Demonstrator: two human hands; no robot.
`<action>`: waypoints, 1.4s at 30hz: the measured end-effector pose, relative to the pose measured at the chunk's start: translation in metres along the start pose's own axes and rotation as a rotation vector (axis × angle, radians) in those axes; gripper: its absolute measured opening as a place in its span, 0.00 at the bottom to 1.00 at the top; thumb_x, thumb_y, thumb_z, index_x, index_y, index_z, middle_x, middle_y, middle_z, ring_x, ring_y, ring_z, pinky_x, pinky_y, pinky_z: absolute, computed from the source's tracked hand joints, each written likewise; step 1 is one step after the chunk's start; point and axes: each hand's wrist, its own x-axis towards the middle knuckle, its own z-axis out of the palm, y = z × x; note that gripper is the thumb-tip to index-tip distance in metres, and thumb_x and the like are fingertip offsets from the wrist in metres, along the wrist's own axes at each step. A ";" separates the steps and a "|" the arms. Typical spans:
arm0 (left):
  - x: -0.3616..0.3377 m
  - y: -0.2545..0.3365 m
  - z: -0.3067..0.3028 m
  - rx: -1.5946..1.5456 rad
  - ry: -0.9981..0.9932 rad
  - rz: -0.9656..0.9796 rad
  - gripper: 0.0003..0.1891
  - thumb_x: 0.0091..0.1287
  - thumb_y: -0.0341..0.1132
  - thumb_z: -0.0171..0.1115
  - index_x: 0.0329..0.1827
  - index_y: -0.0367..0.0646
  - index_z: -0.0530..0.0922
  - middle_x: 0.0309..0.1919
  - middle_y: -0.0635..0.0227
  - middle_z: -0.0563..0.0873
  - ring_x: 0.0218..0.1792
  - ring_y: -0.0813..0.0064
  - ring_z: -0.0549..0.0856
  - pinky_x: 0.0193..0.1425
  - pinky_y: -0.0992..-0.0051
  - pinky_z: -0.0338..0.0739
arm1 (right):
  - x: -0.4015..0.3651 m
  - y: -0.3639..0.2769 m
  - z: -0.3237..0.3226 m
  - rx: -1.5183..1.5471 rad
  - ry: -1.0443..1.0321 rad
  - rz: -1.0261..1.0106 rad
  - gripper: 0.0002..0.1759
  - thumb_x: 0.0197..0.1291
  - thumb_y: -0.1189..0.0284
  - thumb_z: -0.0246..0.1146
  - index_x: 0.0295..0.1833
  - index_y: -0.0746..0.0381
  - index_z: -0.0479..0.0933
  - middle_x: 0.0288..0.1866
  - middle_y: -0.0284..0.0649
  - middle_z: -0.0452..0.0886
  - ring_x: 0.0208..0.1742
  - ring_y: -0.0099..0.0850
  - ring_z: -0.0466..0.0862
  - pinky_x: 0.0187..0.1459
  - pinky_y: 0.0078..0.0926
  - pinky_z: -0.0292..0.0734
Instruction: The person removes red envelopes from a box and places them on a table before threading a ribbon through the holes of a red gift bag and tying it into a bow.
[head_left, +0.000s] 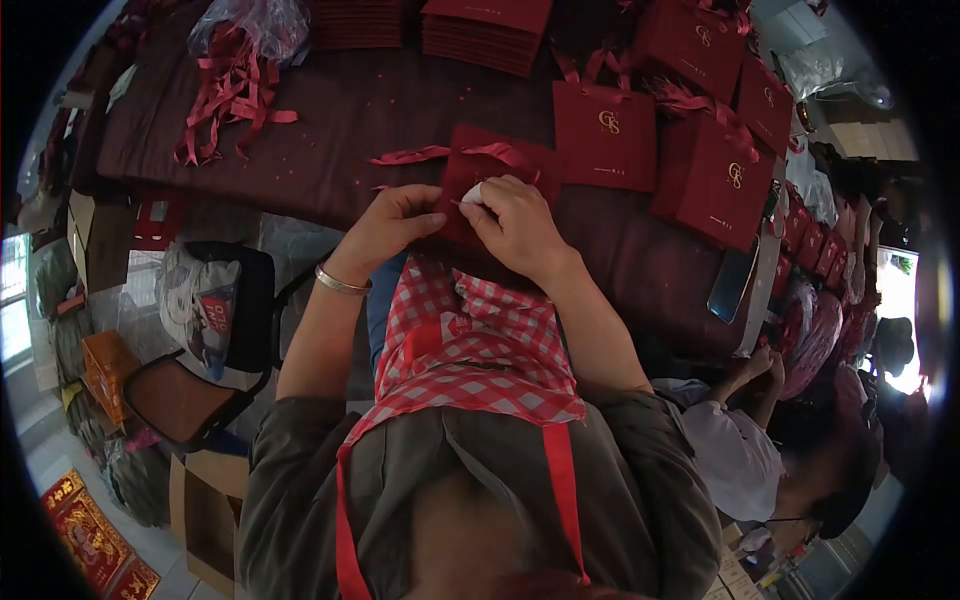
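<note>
A dark red paper bag (pixel 462 165) lies in front of me at the table's near edge, with a red ribbon (pixel 415 155) trailing off to its left. My left hand (pixel 400 228) is at the bag's left side, its thumb and fingers closed in a pinch; what is between them is too small to tell. Over the bag's middle, my right hand (pixel 518 225) is closed with its fingers curled. A small white piece (pixel 474 194) shows at its fingertips, perhaps a finger cover. Whatever else this hand grips is hidden.
More red bags with gold letters (pixel 605 135) stand to the right, beside a phone (pixel 733 280). Stacked red bags (pixel 485 35) and loose ribbons (pixel 235 95) lie at the back. A chair (pixel 200 390) is at left; another person's hands (pixel 765 368) show at right.
</note>
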 end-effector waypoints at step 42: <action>0.010 0.010 0.007 0.809 0.178 0.494 0.07 0.51 0.25 0.64 0.33 0.36 0.79 0.33 0.59 0.80 0.35 0.59 0.83 0.39 0.66 0.76 | -0.014 0.011 0.011 -0.209 0.095 -0.094 0.17 0.52 0.74 0.69 0.48 0.63 0.78 0.60 0.48 0.69 0.58 0.53 0.71 0.53 0.44 0.74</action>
